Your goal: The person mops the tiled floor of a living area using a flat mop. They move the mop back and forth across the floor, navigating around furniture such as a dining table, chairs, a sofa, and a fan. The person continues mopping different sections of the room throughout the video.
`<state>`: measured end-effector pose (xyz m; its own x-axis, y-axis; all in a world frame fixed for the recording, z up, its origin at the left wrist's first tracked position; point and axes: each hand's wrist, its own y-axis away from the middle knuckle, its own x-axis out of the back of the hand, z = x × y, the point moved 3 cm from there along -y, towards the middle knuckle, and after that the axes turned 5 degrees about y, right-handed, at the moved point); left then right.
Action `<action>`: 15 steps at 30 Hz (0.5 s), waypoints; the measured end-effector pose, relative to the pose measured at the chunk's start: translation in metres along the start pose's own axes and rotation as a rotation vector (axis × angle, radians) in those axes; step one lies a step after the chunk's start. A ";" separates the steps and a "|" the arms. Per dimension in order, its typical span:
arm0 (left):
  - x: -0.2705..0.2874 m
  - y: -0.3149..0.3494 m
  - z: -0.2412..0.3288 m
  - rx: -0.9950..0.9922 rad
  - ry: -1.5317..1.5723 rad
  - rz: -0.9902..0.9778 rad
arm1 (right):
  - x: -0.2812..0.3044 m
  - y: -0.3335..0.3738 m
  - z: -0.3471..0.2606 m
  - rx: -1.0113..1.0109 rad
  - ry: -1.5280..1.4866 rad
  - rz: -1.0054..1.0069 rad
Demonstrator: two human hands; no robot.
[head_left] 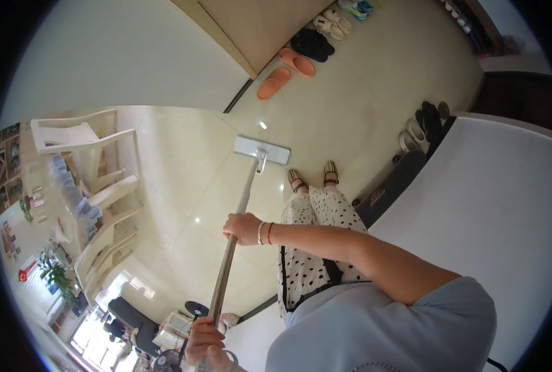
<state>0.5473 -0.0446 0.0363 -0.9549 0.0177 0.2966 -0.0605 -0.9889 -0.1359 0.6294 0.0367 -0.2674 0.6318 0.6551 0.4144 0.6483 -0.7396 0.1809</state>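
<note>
At the far left of the frame a white plastic chair [78, 139] stands well clear of the work. Low in the frame, left of centre, one hand [203, 340] is clenched round the upper end of the mop handle [232, 242]; which hand this is cannot be told for certain, though it looks like the left. Just right and higher, the right hand [242, 227] grips the shaft at mid-length. The flat mop head [262, 150] lies on the tiled floor [183, 161] at upper centre, just beside the person's sandalled feet [313, 178]. This looks like a mopping stroke in progress; the next pass calls for keeping the pad flat and steering clear of the orange slippers [285, 73] above.
</note>
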 end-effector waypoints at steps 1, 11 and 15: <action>-0.002 -0.001 -0.001 -0.034 0.029 -0.038 | 0.016 0.002 -0.001 0.005 -0.012 0.058; -0.051 -0.068 -0.013 -0.149 0.056 -0.245 | 0.080 -0.011 0.049 -0.096 -0.012 0.499; -0.058 -0.067 -0.006 -0.135 0.126 -0.263 | 0.090 0.023 0.050 -0.119 0.046 0.465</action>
<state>0.6053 0.0211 0.0223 -0.9293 0.2970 0.2195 -0.3403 -0.9195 -0.1966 0.7221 0.0862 -0.2709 0.8218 0.2453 0.5142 0.2466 -0.9668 0.0671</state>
